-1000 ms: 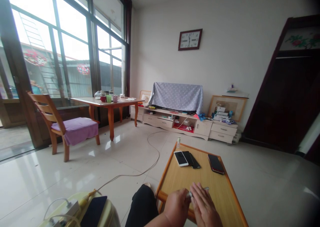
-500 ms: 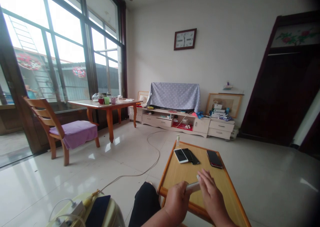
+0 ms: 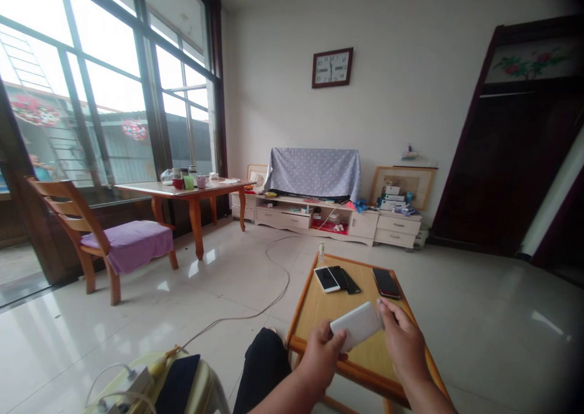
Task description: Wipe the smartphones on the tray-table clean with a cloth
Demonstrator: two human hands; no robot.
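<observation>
My left hand (image 3: 320,354) is closed around the left end of a white phone (image 3: 358,325), thumb on top. The phone is held tilted above the near part of a small wooden table (image 3: 314,326), its pale flat face toward me. My right hand (image 3: 404,335) is at the phone's right end, thumb and fingers pinched together. Something small and pale shows at its fingertips, too small to name. Farther up the table lie a white-framed phone (image 3: 326,279), dark phones (image 3: 351,282) beside it, and another dark phone (image 3: 385,283) at the right.
A small pump bottle (image 3: 321,251) stands at the table's far left corner. At lower left, a yellowish stool (image 3: 212,393) bears a dark blue phone (image 3: 177,382) and a white charger (image 3: 137,380). A cable (image 3: 274,301) runs over the floor. A chair (image 3: 98,244) stands left.
The white phone has turned from nearly edge-on to show its broad face. My right hand has moved from flat, stretched fingers over it to a pinch at its right end. The view has shifted slightly.
</observation>
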